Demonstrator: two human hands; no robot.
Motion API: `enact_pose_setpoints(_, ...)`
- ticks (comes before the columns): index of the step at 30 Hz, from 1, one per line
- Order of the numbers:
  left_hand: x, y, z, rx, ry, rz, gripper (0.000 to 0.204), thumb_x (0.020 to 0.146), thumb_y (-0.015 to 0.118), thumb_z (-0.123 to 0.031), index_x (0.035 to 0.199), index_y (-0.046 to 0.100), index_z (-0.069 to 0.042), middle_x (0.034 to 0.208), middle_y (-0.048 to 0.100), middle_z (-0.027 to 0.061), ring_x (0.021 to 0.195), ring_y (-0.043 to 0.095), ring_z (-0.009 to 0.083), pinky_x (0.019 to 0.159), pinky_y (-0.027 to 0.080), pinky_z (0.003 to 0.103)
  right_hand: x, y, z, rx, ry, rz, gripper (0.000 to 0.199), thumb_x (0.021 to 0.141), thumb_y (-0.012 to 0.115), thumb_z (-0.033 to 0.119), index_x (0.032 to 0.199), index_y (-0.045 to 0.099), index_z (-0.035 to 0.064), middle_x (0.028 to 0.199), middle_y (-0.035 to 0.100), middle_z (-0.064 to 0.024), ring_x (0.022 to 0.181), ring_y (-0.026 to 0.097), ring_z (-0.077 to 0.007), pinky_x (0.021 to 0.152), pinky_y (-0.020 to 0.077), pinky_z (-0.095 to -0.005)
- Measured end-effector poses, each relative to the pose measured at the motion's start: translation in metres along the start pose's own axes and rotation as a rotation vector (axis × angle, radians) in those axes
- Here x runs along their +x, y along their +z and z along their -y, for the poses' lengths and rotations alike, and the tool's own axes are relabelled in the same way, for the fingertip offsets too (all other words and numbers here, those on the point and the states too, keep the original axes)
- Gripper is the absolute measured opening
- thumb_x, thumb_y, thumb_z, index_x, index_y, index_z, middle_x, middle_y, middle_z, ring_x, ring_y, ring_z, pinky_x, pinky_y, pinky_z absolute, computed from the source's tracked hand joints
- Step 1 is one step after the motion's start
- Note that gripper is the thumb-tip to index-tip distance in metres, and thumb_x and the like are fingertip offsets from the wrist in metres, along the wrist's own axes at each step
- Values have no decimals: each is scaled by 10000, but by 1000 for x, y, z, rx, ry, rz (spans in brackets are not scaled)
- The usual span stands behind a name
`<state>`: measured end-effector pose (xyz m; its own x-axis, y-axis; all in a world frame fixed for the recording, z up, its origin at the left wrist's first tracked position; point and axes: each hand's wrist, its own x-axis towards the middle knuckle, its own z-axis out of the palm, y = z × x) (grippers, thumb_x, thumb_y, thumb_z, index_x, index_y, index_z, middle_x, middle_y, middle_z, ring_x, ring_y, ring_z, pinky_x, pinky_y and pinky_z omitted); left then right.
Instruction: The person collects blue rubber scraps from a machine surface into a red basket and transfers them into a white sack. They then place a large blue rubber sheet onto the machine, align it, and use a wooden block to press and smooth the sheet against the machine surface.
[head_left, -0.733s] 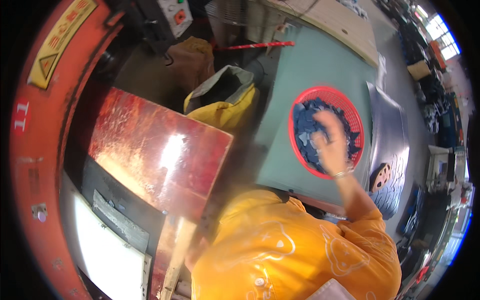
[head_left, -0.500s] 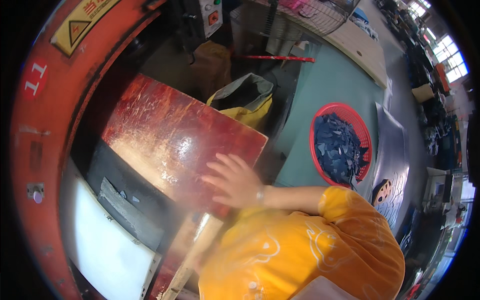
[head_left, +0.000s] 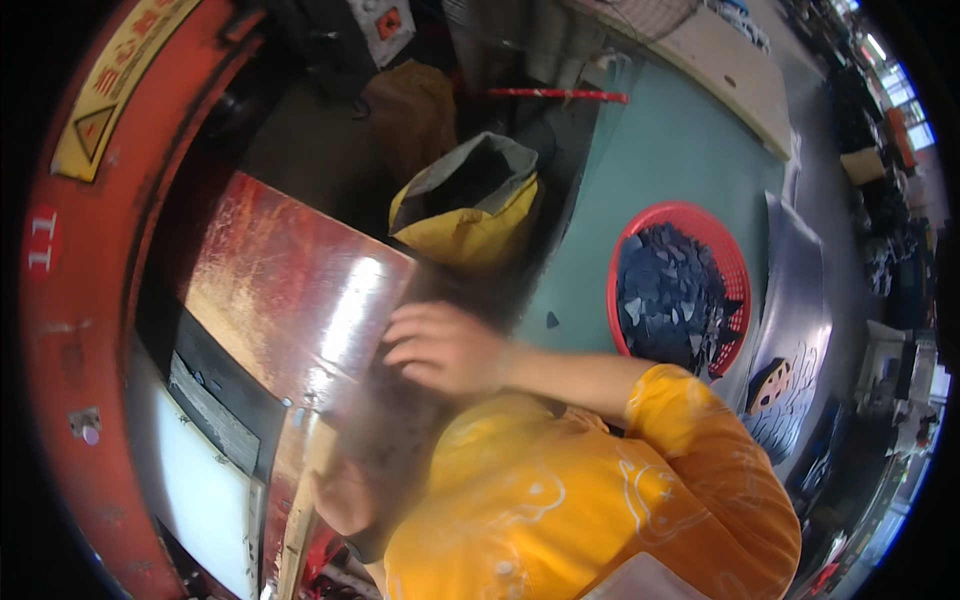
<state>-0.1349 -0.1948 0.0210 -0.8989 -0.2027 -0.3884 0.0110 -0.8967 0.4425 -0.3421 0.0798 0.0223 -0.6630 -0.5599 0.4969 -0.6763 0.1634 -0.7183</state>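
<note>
My right hand (head_left: 448, 346) reaches leftward with its fingers stretched out and slightly parted. Its fingertips are at the right edge of a worn dark red board (head_left: 290, 265); whether they touch it I cannot tell for sure. The board lies flat, its left end in shadow inside an orange machine frame (head_left: 85, 340). A blurred skin-coloured patch beside a pale wooden strip (head_left: 305, 500) looks like my left hand (head_left: 345, 495); its fingers cannot be made out. Below the board are a dark mat (head_left: 245, 405) with a grey strip on it and a white panel (head_left: 205, 500).
Behind the board stands an open yellow bag (head_left: 470, 235) with grey lining. On the green table (head_left: 650, 130) at right, a red plastic basket (head_left: 740, 260) holds dark scraps, and one small scrap (head_left: 552, 319) lies loose. A shiny metal sheet (head_left: 795, 270) is beyond it.
The red board has slid left, further into the machine frame. My right hand, earlier spread flat on the board, is now at its right edge. The view has also shifted a little.
</note>
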Motion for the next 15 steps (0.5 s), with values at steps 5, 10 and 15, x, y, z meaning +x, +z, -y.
enact_pose_setpoints(5, 16, -33, -19, 97, 41, 5, 389, 958, 527, -261, 1265, 512, -23, 1272, 559, 126, 1195, 514, 242, 1004, 431, 382, -84, -136, -40, -131, 321, -18, 193, 804, 646, 110, 995, 673, 111, 1074, 634, -65, 1077, 570, -274, 932, 455, -390)
enact_pose_setpoints(10, 44, -59, -61, 93, 121, -49, 418, 952, 526, -301, 1267, 520, -27, 1293, 542, 137, 1219, 481, 247, 1027, 385, 401, -141, -232, -56, -342, 620, -344, 208, 868, 595, 52, 1065, 660, 50, 990, 671, -99, 855, 635, -159, 770, 495, -280)
enact_pose_setpoints(15, 103, -70, -106, 75, 190, -143, 413, 938, 539, -329, 1236, 542, -43, 1282, 549, 111, 1214, 485, 246, 1017, 372, 391, -124, -214, -68, -186, 740, -323, 219, 922, 559, 88, 1105, 630, -11, 1049, 658, -89, 984, 615, -166, 884, 461, -277)
